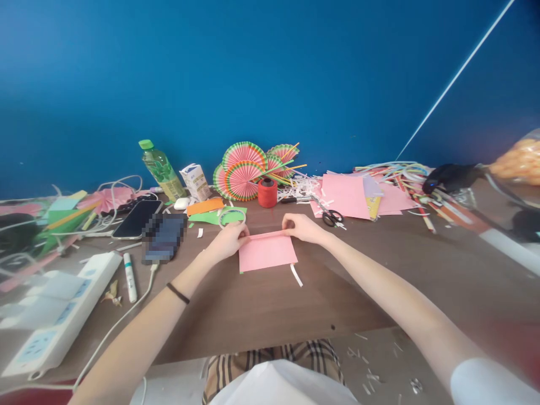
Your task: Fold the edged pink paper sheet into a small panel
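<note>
- While the pink paper sheet (267, 252) lies flat on the brown table (270, 309), straight ahead of the person, both hands work its far edge, where a narrow strip looks turned over; lying flat lets the table back the crease.
- At the sheet's far left corner, the left hand (230, 241) pinches the edge between thumb and fingertips, fingers curled onto the paper.
- At the sheet's far right corner, the right hand (300, 228) pinches likewise, so the fold is held level from both ends.
- Just off the sheet's near right corner lies a white paper strip (296, 275), an offcut by the look of it.
- Beyond the sheet stands a red thread spool (267, 193), and behind that the pleated paper fans (244, 171) lean by the blue wall.
- Right of the spool, black scissors (331, 216) rest on a stack of pink sheets (348, 195), within easy reach.
- Left of the sheet sit a tape ring (232, 216), a phone (136, 219), a white marker (130, 277) and a power strip (59, 315); farther back stands a green bottle (161, 169).
</note>
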A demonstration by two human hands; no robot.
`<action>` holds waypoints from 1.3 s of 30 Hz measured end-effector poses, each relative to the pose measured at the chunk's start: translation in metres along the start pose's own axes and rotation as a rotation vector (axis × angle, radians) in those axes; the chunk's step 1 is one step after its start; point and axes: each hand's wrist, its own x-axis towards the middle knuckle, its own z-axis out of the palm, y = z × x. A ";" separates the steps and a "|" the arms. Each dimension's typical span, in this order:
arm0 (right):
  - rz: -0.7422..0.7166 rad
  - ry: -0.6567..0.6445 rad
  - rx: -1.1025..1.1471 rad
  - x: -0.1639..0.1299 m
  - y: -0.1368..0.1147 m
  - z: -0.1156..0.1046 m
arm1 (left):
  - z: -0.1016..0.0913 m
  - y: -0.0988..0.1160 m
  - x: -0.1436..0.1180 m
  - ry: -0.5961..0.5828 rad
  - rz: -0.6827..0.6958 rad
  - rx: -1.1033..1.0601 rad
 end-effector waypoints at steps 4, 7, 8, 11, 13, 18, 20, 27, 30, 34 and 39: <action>-0.177 0.091 -0.101 0.000 -0.012 -0.012 | -0.015 0.010 -0.003 0.219 0.106 0.173; -0.347 0.236 -0.294 -0.002 -0.024 -0.022 | -0.026 0.019 -0.006 0.367 0.131 0.367; -0.386 0.286 -0.361 -0.004 -0.027 -0.023 | -0.027 0.021 -0.008 0.405 0.134 0.428; -0.456 0.336 -0.510 -0.014 -0.029 -0.019 | -0.023 0.024 -0.017 0.444 0.159 0.542; -0.467 0.265 -0.555 -0.022 -0.023 -0.009 | -0.011 0.022 -0.024 0.383 0.187 0.551; -0.310 0.085 -0.352 -0.033 0.001 0.021 | 0.024 0.012 -0.037 0.186 0.121 0.268; -0.217 0.098 -0.200 -0.032 0.006 0.025 | 0.028 0.009 -0.039 0.187 0.023 0.081; 0.060 0.074 0.064 -0.018 0.001 0.018 | 0.018 0.008 -0.030 0.110 -0.251 -0.215; 0.161 0.036 0.064 -0.013 -0.003 0.016 | 0.017 0.008 -0.026 0.089 -0.292 -0.289; 0.157 0.003 0.003 -0.010 -0.008 0.015 | 0.019 0.007 -0.025 0.099 -0.261 -0.302; 0.067 0.027 -0.113 -0.011 -0.005 0.018 | 0.024 0.006 -0.026 0.107 -0.158 -0.246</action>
